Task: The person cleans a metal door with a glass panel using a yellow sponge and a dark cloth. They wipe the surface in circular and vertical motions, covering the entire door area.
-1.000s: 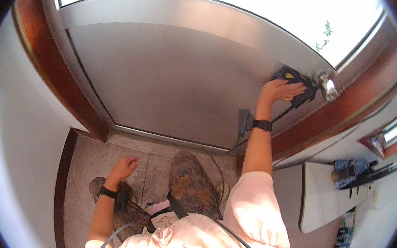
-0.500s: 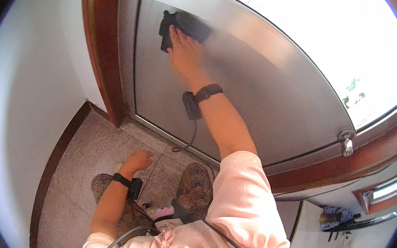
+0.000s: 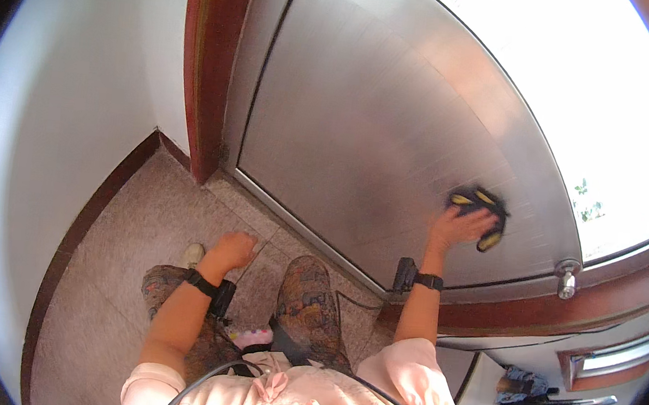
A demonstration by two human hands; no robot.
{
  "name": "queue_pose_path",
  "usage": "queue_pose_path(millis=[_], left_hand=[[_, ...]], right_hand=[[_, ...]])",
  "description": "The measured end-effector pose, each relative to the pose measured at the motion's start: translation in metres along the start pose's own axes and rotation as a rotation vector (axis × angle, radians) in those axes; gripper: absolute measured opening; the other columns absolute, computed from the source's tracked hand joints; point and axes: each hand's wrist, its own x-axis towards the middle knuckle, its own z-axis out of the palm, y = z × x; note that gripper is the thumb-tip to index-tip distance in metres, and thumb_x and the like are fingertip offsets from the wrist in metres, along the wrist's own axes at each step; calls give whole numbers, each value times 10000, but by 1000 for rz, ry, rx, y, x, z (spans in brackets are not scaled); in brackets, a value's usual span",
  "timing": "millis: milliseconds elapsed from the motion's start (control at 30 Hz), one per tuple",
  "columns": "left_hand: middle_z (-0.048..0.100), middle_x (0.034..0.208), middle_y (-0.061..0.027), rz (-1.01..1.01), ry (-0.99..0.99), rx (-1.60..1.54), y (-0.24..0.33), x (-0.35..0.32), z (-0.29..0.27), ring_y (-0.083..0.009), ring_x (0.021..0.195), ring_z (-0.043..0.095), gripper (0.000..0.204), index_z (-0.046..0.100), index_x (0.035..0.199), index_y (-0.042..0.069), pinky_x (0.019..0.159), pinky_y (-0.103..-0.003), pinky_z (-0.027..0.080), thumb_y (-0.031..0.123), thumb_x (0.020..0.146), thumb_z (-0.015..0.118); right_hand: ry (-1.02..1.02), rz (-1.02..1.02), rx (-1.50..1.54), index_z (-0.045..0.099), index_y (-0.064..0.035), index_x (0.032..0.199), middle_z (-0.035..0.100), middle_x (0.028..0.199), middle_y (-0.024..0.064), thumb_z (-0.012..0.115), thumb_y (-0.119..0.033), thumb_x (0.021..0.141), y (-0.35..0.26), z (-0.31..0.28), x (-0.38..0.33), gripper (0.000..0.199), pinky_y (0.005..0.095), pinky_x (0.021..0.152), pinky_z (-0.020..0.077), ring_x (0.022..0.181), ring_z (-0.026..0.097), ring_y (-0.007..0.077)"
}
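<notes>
My right hand (image 3: pixel 463 225) presses a black cloth with yellow patches (image 3: pixel 486 207) against the brushed-metal door panel (image 3: pixel 362 121). The fingers are spread over the cloth, slightly blurred, on the right part of the panel. Bunched cloth shows above and beside the fingertips. To the right of it is a metal door knob (image 3: pixel 566 279). My left hand (image 3: pixel 232 250) hangs above the tiled floor by my left knee, its fingers curled in, with nothing visible in them. Both wrists wear black bands with small boxes.
A reddish-brown door frame (image 3: pixel 214 69) and a white wall (image 3: pixel 94 105) stand at the left. Bright glass fills the door's upper part. My knees are close to the door's foot, and a black cable (image 3: pixel 358 302) hangs near my right knee. Shelving (image 3: pixel 478 386) stands at the lower right.
My right hand and the cloth have moved from the panel's upper left down to its right side, nearer the knob. The view has shifted a little; my left hand stays by the knee.
</notes>
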Motion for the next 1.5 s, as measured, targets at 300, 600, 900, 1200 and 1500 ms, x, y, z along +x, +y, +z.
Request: queue_pose_path(millis=[300, 600, 900, 1200, 1500], left_hand=[[605, 831, -154, 34, 24, 38, -9, 4, -4, -321, 802, 582, 252, 573, 952, 41, 650, -407, 471, 141, 729, 512], [603, 874, -147, 14, 43, -18, -5, 5, -15, -307, 830, 581, 218, 579, 932, 40, 663, -406, 473, 97, 739, 497], [601, 908, -129, 7, -4, 48, -8, 14, -1, -285, 863, 576, 219, 581, 943, 54, 692, -393, 472, 99, 740, 512], [604, 861, -133, 58, 100, -23, 4, 23, 0, -286, 812, 589, 169, 589, 854, 35, 656, -377, 476, 103, 713, 526], [593, 798, -136, 85, 145, -29, 6, 25, 8, -302, 777, 582, 191, 565, 880, 53, 651, -410, 474, 166, 733, 517]], right_hand=[[74, -238, 93, 281, -8, 1273, 198, 1334, 256, 549, -218, 718, -160, 13, 48, 652, 560, 959, 134, 1234, 166, 425], [-158, -887, 441, 401, -123, 1218, 377, 1284, 48, 469, -145, 768, -365, 30, 101, 456, 395, 899, 302, 1163, 349, 219], [-758, -1275, 316, 443, -60, 1168, 469, 1175, 106, 447, -156, 787, -310, 80, -91, 393, 361, 899, 329, 1085, 431, 231], [-520, -745, 651, 470, -120, 1158, 490, 1115, 150, 460, -128, 786, -304, 48, -6, 372, 446, 863, 329, 1008, 470, 309], [-185, -1050, 228, 418, -111, 1205, 395, 1262, 79, 473, -114, 760, -360, 58, 12, 448, 383, 854, 321, 1096, 422, 211]])
